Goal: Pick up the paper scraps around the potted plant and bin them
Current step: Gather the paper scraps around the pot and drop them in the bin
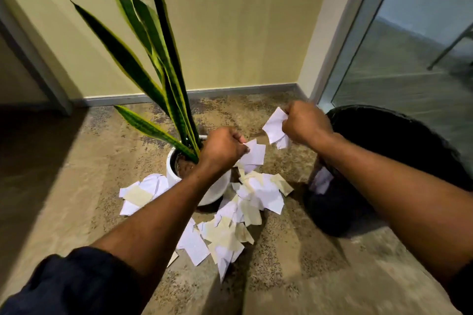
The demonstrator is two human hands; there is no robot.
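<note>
Both hands are closed around paper. The left hand [222, 147] is fisted on a few white scraps [253, 155] just above the rim of the white pot [172, 174], and the right hand [305, 123] is clenched on another small bunch [275, 124], raised beside the black bin [384, 158] that stands just to its right. Something pale shows low against the bin's side below the right forearm, though whether it is paper already inside cannot be told. Most of the job looks undone: a thick scatter of white and cream scraps [245, 215] lies on the carpet below and between the two forearms, in front of the pot, and a smaller cluster [142, 193] sits on the carpet under the left forearm, touching the pot's left side. The plant's long leaves [143, 59] rise beyond the left hand. By this look, only the first handfuls are gathered, and several more trips to the bin remain.
</note>
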